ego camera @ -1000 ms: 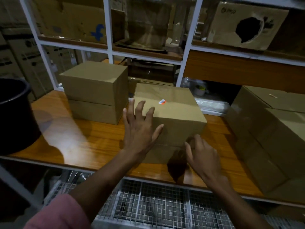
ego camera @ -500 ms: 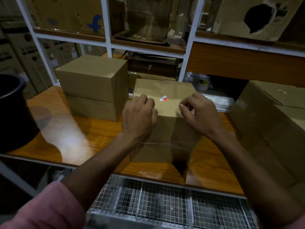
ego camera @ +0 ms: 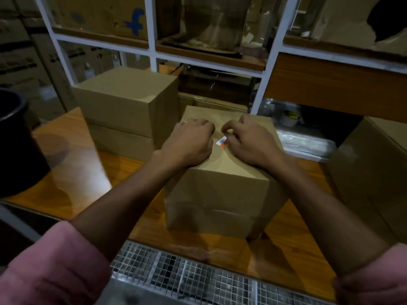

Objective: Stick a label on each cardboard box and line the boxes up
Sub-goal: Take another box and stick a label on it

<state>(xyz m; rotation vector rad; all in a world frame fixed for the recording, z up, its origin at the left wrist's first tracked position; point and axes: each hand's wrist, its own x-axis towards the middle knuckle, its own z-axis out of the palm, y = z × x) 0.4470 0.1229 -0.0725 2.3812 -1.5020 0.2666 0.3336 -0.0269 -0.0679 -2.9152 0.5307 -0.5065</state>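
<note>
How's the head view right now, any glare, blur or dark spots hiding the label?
Head view: dim overall; a bright glare patch on the wooden shelf left of the box; shelf posts bow from wide-angle distortion; the label is small, its print unreadable, partly covered by the right hand.

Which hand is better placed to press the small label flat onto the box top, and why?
Right. The right hand has its curled fingertips at the label on the middle box. The left hand rests as a fist beside it, so it looks better suited to steadying the box.
</note>
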